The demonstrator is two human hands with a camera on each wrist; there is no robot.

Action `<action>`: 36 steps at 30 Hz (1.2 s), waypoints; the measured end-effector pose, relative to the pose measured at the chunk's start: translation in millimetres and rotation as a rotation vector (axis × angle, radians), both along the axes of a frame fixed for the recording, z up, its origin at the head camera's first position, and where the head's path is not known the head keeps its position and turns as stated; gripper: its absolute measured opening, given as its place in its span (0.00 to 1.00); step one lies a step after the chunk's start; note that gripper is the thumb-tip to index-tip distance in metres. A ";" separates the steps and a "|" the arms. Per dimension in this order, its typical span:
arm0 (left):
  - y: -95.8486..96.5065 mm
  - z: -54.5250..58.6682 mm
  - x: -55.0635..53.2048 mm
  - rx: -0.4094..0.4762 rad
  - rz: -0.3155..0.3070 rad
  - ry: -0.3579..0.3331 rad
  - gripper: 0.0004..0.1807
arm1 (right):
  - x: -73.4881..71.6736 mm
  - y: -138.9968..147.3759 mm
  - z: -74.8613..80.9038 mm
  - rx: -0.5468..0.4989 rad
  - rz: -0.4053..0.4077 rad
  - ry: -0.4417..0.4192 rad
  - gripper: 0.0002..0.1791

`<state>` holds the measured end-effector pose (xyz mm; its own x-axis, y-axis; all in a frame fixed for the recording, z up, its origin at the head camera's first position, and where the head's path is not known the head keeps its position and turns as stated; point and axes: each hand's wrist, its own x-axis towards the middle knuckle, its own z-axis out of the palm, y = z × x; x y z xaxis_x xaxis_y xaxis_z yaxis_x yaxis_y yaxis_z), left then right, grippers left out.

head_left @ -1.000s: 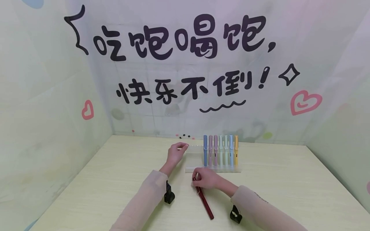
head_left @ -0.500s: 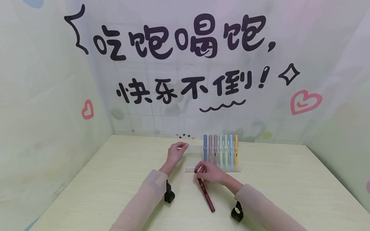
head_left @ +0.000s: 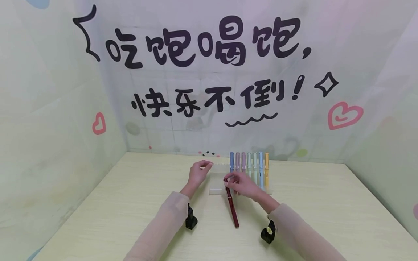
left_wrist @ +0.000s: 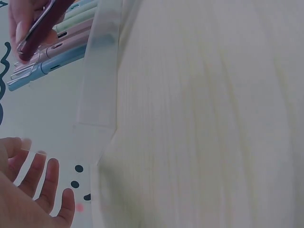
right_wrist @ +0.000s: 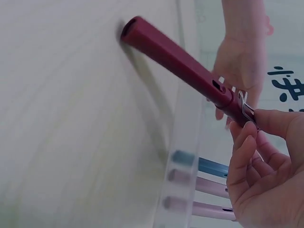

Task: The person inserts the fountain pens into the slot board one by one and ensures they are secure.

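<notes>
Between its thumb and fingertips my right hand (head_left: pixel 243 185) pinches a dark red capped pen (head_left: pixel 232 208) near its clip end. The pen slants, its other end pointing down toward me. In the right wrist view that far end casts a shadow on the table. My left hand (head_left: pixel 198 175) pinches the upper left edge of a clear pen stand (head_left: pixel 217 191) with thumb and forefinger, its other fingers spread loosely. Several upright pens fill the stand's right part: blue (head_left: pixel 232 161), mauve, pale green, light blue and yellow (head_left: pixel 267 166). The right hand partly covers them.
A pale wood-look table (head_left: pixel 130 203) bears the stand near its back edge. A printed fabric wall (head_left: pixel 183 137) with black lettering rises behind it, with side walls left and right. Black wrist mounts (head_left: pixel 191 219) hang below both sleeves.
My right hand has moved up and away from me toward the stand, bringing the dark red pen along. The pen has swung somewhat more upright. My left hand stays in place.
</notes>
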<state>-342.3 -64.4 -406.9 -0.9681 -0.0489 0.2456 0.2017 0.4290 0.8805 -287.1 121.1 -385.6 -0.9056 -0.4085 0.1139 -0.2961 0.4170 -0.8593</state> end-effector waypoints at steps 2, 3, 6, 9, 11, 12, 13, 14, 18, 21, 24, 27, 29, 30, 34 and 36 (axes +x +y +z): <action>0.3 0.0 0.1 0.000 0.003 -0.002 0.11 | -1.9 1.5 3.2 -0.011 -0.014 0.008 0.12; 0.3 0.0 0.1 0.000 0.005 -0.002 0.11 | -3.3 2.6 4.3 -0.019 -0.019 0.014 0.12; 0.4 0.3 0.6 0.003 0.007 0.001 0.11 | -11.2 6.0 3.3 -0.033 -0.049 0.030 0.12; 0.0 0.0 0.4 -0.003 0.004 0.011 0.10 | -15.6 7.5 5.7 -0.032 -0.095 0.032 0.11; -0.2 -0.1 0.3 -0.001 0.003 0.011 0.11 | -18.2 7.3 7.6 -0.029 -0.133 0.025 0.11; -0.3 -0.2 0.1 -0.002 0.002 0.011 0.11 | -19.4 7.2 8.6 -0.028 -0.152 0.018 0.11; -0.4 -0.2 -0.1 -0.003 0.001 0.012 0.11 | -20.7 7.1 9.7 -0.030 -0.168 0.015 0.11; -0.5 -0.3 -0.2 -0.002 0.001 0.009 0.11 | -21.7 6.8 10.9 -0.031 -0.181 0.015 0.11; -0.4 -0.4 -0.8 0.001 -0.003 0.004 0.11 | -25.6 6.9 16.6 -0.053 -0.218 0.016 0.11; -0.4 -0.6 -1.5 0.005 -0.002 0.001 0.11 | -28.2 7.9 21.1 -0.067 -0.225 0.037 0.12; -0.4 -1.3 -1.9 0.004 -0.001 0.000 0.11 | -29.8 9.3 25.3 -0.077 -0.226 0.061 0.12; -0.4 -1.7 -1.8 0.002 0.000 -0.001 0.11 | -32.1 10.8 28.5 -0.083 -0.226 0.078 0.13; -0.3 -1.8 -1.6 0.001 0.002 -0.001 0.11 | -33.4 11.3 31.0 -0.098 -0.229 0.078 0.13; -0.3 -1.7 -1.5 0.002 0.002 -0.001 0.11 | -34.1 11.5 32.2 -0.106 -0.228 0.079 0.13; -0.2 -1.4 -1.1 0.004 0.001 0.006 0.11 | -36.3 11.8 36.6 -0.143 -0.231 0.083 0.13; -0.2 -1.3 -1.3 0.004 0.002 0.009 0.11 | -37.1 11.6 38.5 -0.160 -0.239 0.094 0.13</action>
